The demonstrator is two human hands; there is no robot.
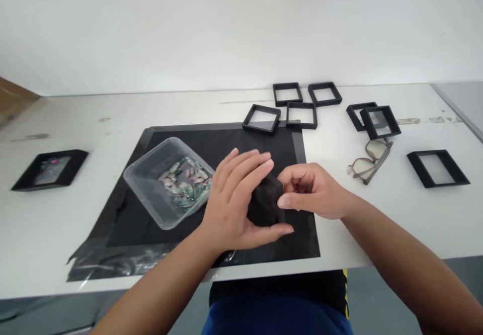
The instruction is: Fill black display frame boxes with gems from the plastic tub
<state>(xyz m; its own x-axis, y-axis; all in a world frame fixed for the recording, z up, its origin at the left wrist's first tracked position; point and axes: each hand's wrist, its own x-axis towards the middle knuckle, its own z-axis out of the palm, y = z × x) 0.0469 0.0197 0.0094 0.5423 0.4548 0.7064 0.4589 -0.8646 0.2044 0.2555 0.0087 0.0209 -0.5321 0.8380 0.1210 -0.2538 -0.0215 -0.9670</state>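
Note:
A small black frame [266,200] stands tilted above the black mat, partly covered by my fingers. My left hand [236,201] wraps round it from the left, with the fingers over its top and the thumb along the bottom. At the right edge, my right hand [313,189] pinches the frame between thumb and curled fingers. What lies inside the frame is hidden. Close to my left hand, a clear plastic tub [145,189] leans on the mat, with many green, pink and whitish stone-like pieces [186,186] in it.
The black mat [128,224] is taped to the white table [354,234]. Several empty black frames [301,125] lie at the back right, and another frame [424,171] rests far right near folded glasses [372,161]. At far left sits a frame with something colourful inside [51,170].

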